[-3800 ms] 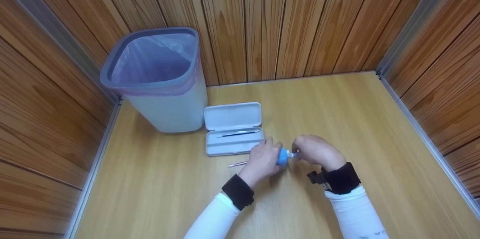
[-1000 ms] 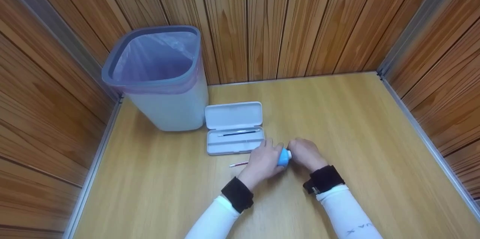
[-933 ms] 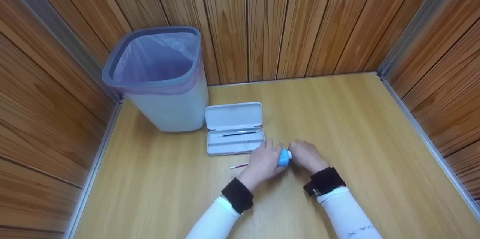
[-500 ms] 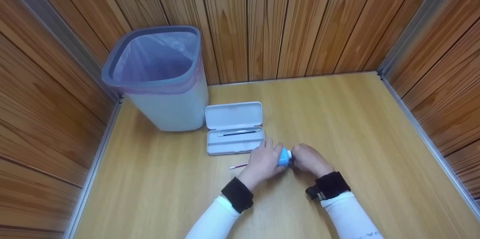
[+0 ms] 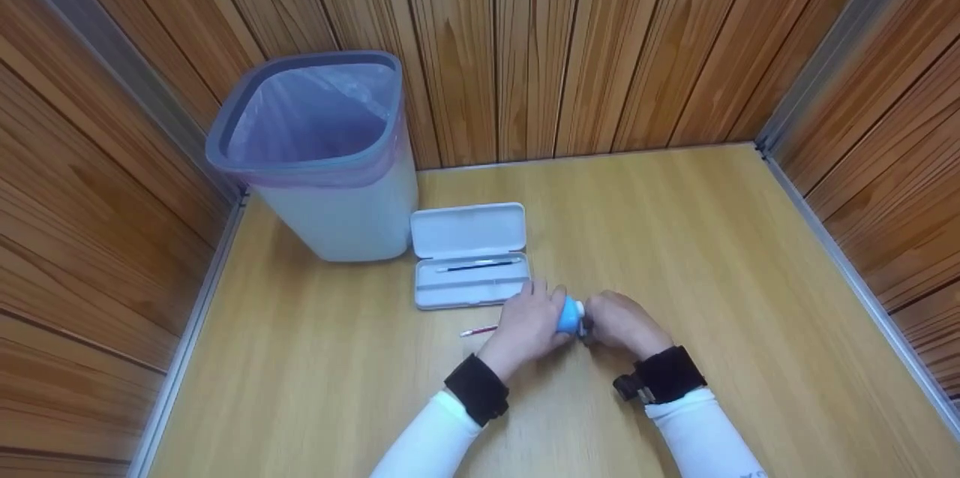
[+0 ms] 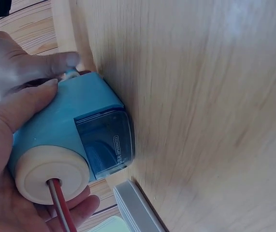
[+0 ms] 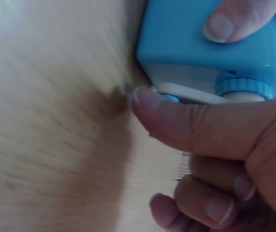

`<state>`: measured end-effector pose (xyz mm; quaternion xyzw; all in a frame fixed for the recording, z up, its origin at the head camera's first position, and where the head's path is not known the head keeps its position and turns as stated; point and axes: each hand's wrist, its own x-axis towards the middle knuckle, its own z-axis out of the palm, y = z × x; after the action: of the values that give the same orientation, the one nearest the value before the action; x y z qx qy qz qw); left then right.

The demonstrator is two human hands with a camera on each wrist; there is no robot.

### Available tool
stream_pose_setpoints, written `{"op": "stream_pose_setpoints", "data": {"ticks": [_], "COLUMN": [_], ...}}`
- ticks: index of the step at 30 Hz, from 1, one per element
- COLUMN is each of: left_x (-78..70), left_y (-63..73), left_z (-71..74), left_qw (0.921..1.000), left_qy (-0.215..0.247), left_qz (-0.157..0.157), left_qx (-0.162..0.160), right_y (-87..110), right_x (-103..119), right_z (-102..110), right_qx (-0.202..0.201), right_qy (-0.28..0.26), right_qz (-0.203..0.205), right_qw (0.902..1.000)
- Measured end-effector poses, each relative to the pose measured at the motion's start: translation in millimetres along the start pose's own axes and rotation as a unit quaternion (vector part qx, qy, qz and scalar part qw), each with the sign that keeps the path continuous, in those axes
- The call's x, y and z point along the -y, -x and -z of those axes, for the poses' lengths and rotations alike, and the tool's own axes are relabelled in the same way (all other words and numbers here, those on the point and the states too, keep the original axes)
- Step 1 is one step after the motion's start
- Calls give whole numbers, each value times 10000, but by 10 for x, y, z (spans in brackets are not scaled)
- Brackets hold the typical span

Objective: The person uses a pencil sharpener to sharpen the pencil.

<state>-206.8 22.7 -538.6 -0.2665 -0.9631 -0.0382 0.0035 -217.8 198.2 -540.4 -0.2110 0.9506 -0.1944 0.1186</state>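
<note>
My left hand [image 5: 529, 319] grips a blue crank pencil sharpener [image 6: 87, 94] that rests on the table. A red-and-silver striped pencil [image 6: 60, 205] sticks into the round cream-coloured front of the sharpener; its far end shows left of my hand in the head view. On the sharpener's other side, my right hand [image 5: 621, 322] holds the crank by its handle. In the right wrist view the white crank arm [image 7: 191, 93] runs toward my thumb [image 7: 164, 113], which covers most of the handle's blue knob. A dark clear shavings drawer [image 6: 108, 142] shows on the sharpener.
A white pencil case [image 5: 469, 230] lies open just behind my left hand, with a dark thin pencil [image 5: 478, 266] inside. Left of it stands a lined waste bin [image 5: 337, 215]. Wood-panelled walls [image 5: 600, 50] enclose the table at the back and sides.
My right hand has circled with the crank, shifting inward from farther right and then slightly down toward me. My left hand, the sharpener and the pencil stay nearly in place.
</note>
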Motion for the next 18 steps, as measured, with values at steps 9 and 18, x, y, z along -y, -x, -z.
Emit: {"op": "stream_pose_setpoints", "data": {"ticks": [9,18], "left_x": [-20,-24], "left_y": [-16,-19], "left_z": [19,38], "left_qw": [9994,9985], "left_qy": [31,123], "left_qz": [163,209], "left_qx": [289,487], "right_y": [121,223], "right_x": [115,204], "right_z": [203,386], "right_qx": [736,841], "right_qy": [-114,34], "right_qz": [-491,-240], "right_qw": [9960,9962]}}
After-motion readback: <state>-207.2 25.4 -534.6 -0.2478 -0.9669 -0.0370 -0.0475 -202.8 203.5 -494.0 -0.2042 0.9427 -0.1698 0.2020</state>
